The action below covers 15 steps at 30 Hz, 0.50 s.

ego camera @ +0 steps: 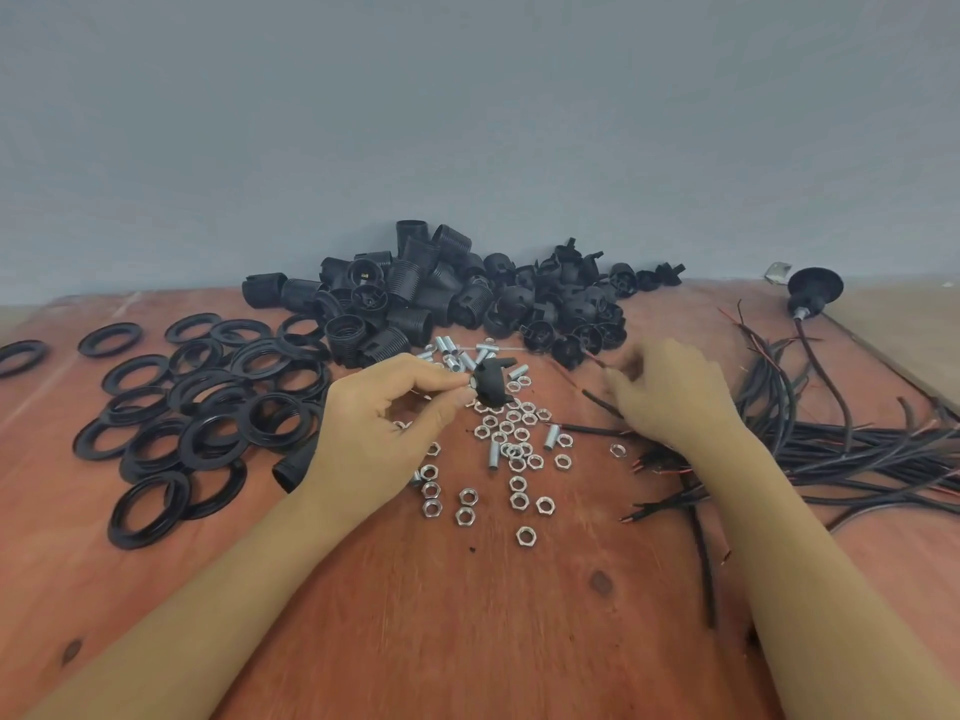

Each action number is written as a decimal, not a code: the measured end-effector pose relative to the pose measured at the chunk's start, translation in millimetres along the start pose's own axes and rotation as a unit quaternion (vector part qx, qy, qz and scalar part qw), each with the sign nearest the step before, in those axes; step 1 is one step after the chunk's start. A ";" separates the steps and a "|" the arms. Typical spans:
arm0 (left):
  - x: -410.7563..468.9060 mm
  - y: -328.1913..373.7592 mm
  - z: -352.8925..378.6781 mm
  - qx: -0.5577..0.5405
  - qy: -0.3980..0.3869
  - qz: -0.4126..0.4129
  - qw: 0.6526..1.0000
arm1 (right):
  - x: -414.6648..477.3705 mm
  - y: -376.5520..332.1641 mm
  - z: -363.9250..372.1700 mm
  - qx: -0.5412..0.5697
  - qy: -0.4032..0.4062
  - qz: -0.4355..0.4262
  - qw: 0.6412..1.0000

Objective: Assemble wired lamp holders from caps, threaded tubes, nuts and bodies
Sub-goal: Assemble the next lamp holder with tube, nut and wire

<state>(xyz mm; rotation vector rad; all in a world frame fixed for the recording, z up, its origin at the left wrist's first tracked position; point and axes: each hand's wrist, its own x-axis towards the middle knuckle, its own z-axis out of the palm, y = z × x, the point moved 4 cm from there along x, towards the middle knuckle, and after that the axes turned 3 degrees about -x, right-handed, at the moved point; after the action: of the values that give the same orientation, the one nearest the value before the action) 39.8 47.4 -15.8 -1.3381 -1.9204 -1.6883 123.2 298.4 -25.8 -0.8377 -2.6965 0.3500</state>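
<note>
You have one black cap point(491, 388) pinched in your left hand point(384, 407) above the scattered silver hex nuts point(518, 500), with short threaded tubes point(445, 346) just behind it, the heap of black ribbed bodies point(410, 298) against the wall and black wires point(841, 449) sprawled at your right.

Rings point(208, 402) cover the table's point(467, 641) left side. Bodies point(415, 298) pile at the middle of the far edge, tubes point(449, 350) just before them, nuts point(514, 449) nearer. The left hand point(374, 423) holds a cap point(488, 389) over where tubes meet nuts. Wires point(831, 449) lie along the right edge, one holder point(813, 291) at the far right corner.
</note>
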 end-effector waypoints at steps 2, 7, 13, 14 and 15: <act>0.2 -2.5 -0.1 -0.031 0.011 -0.040 0.999 | -6.1 -17.0 -7.5 0.093 0.075 -0.097 0.988; 2.1 -10.8 0.0 -0.173 0.065 -0.162 0.969 | -28.7 -58.8 -13.8 0.230 0.137 -0.245 0.932; 2.6 -19.3 -2.8 -0.253 0.092 -0.229 0.935 | -37.5 -72.1 -6.7 0.269 0.134 -0.284 0.911; 2.5 -19.3 -2.4 -0.258 0.090 -0.230 0.934 | -37.5 -72.5 -5.9 0.268 0.133 -0.283 0.911; 2.4 -19.1 -1.9 -0.261 0.086 -0.230 0.934 | -37.6 -72.7 -5.4 0.265 0.133 -0.281 0.913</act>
<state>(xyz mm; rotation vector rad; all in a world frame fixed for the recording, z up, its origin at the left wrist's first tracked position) 23.4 48.7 -25.9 -0.8616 -1.8505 -2.5890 117.6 219.1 -5.7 0.0529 -2.2710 0.7172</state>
